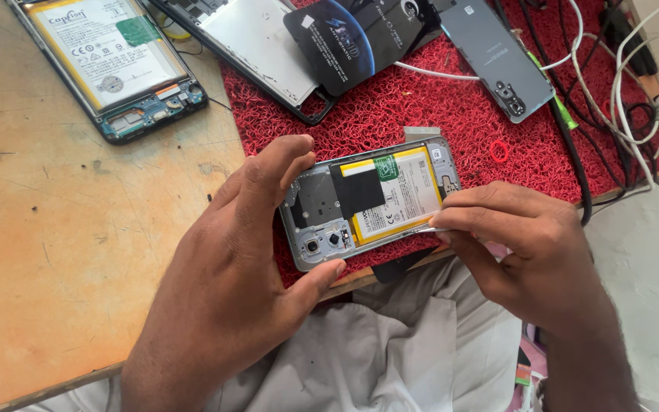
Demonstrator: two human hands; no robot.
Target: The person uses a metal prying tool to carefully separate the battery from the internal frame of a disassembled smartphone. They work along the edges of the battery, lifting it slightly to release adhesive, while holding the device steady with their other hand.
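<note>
Head view: second opened phone (120, 65) lies well beyond left hand. Left hand (245, 267) grips opened phone (371, 202) between thumb and fingers over red mat (451, 107). Right hand (520, 240), fingers pinched narrow on thin metal tool (430, 228), tip at yellow battery (398, 194) edge. Grey phone back (497, 57), cables (619, 84) beyond right hand.

Left hand (226, 278) grips opened phone (371, 200); right hand (516, 240) probes battery (398, 197).

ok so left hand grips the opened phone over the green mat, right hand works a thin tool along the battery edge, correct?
Not quite: the mat is red, not green, as the head view shows. The rest holds: the left hand grips the opened phone, and the right hand works a thin tool along the battery edge.
</note>
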